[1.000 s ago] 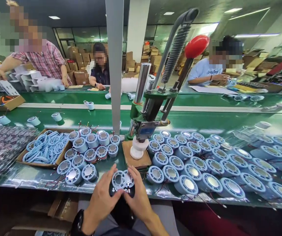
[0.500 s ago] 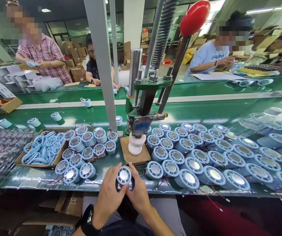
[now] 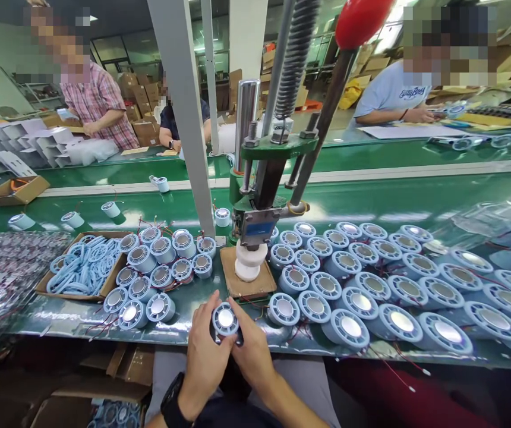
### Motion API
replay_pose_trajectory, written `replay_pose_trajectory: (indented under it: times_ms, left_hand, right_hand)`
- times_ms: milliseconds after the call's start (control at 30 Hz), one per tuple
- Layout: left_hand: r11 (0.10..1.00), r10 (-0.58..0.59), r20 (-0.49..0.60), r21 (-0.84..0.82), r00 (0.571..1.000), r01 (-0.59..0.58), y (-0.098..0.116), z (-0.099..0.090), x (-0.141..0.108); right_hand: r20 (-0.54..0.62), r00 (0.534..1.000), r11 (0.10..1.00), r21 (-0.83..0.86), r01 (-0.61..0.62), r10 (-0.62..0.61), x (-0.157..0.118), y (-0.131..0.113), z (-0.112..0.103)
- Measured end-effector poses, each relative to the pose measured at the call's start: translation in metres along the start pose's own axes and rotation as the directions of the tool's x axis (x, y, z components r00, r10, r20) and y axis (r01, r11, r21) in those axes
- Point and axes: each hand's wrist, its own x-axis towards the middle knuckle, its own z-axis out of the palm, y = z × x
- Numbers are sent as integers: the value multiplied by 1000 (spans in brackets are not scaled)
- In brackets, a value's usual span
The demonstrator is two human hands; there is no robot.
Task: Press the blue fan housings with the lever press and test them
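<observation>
"So, where does the blue cylinder [image 3: 226, 319] sit from the fingers?"

"Right between them. The left hand [image 3: 206, 351] has its left side, the right hand [image 3: 253, 351] its right, so neither is nearer. Its round, silver-centred face looks up, and the short axis seems close to upright, perhaps tipped slightly toward the wearer."

"And how open are the fingers?"

"Curved about as wide as the rim, both sets pinching it, with the thumbs close together at the near side. I cannot tell what the fingertips do underneath."

"What lies around it?"

"Beyond, slightly to the right, the white pad [image 3: 249, 261] of the hand press [image 3: 258, 229] stands over a brown board [image 3: 233, 286]. Similar cylinders [image 3: 352, 327] stand on the counter [image 3: 188, 318] to either side; the held one is by its near edge."
</observation>
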Motion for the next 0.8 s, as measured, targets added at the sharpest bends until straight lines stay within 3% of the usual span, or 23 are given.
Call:
replay_pose_trajectory:
  times_ms: [167, 233, 300, 367, 400, 467, 533, 600, 667, 800]
  left_hand:
    - [999, 33, -15, -21, 999, -33, -5, 5, -2]
    - [997, 69, 4, -30, 998, -68, -9, 7, -3]
    - [994, 105, 35, -26, 994, -104, -12, 8, -4]
    - [991, 133, 70, -13, 989, -132, -14, 9, -4]
    - [990, 140, 85, -12, 987, -139, -14, 9, -5]
    - [990, 140, 104, -18, 985, -139, -14, 10, -5]
    - [991, 131, 103, -26, 986, -129, -13, 9, -6]
    - [992, 128, 89, -26, 988, -126, -10, 8, -6]
    - [991, 131, 75, -28, 989, -129, -5, 4, -3]
    - [987, 152, 57, -51, 987, -149, 14, -9, 21]
  right_hand:
    - [242, 970, 992, -106, 65, -37, 3, 1, -18]
    - [360, 931, 979, -162, 126, -60, 14, -13, -41]
    - [383, 914, 948, -220, 232, -135, 37, -42, -79]
    - [253, 926, 890, -295, 349, -279, 76, -85, -127]
    - [133, 920, 851, -351, 392, -369, 102, -110, -153]
    - [-93, 845, 777, -455, 434, -527, 162, -158, -199]
    - [-270, 785, 772, -517, 371, -558, 224, -193, -230]
    - [-320, 804, 816, -485, 316, -501, 276, -208, -241]
    - [-306, 844, 864, -402, 304, -440, 309, -207, -237]
    - [-366, 841, 908, -290, 304, -399, 329, -191, -220]
